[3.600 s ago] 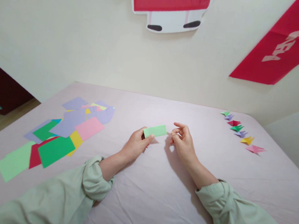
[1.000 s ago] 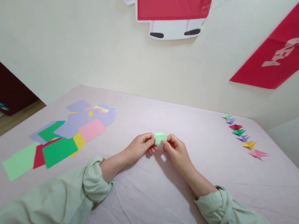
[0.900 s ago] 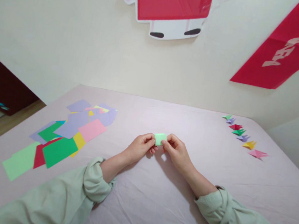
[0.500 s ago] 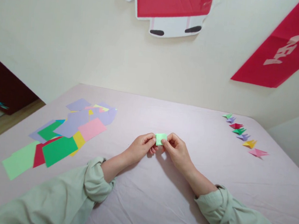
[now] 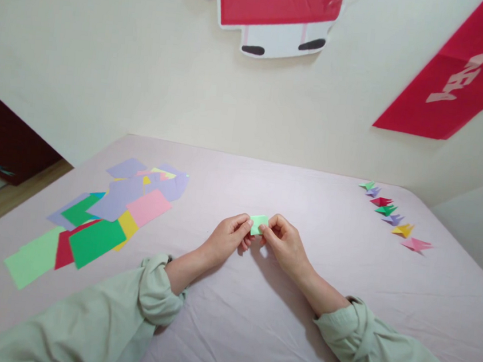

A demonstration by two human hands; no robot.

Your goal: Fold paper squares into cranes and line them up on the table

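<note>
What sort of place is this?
Probably a room in a home: a cloth-covered surface by a pale wall, a cartoon-like cutout on that wall, and wood-look flooring.

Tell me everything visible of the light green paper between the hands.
The light green paper looks flat and roughly rectangular; any fold lines are too small to make out. The left hand pinches its left edge, the right hand its right side, thumb over the lower part. It is held over the pale cloth.
</note>
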